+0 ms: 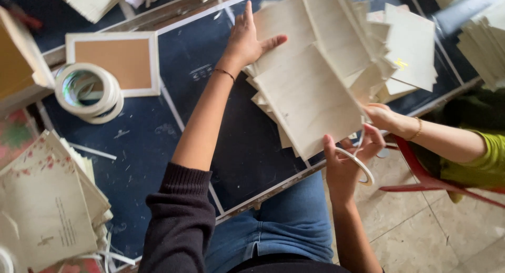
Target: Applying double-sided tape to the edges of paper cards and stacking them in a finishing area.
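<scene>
Right between the two hands lies a loose, fanned stack of pale cream rectangular paper sheets (pixel 315 89), spread on the dark blue tabletop (pixel 147 147). The top sheets' long axis runs diagonally, from the upper middle of the view down toward the table's near edge on the right. The left hand (pixel 247 41) rests flat on the stack's far left corner, fingers open and spread, palm down, touching the paper. The right hand (pixel 347 165) is at the opposite, near-right corner, just past the table edge; its fingers curl around a thin white tape ring (pixel 362 165) and its thumb presses against the lowest sheet's corner. So both hands bracket the stack along that diagonal, the left pinning, the right at the free end.

Another person's hand (pixel 381 117), on an arm in a green sleeve, touches the same stack from the right side. Further off, well apart to the left, sit two stacked rolls of white tape (pixel 89 91), a white-bordered brown card (pixel 113 62), and a pile of floral-printed cards (pixel 47 204).
</scene>
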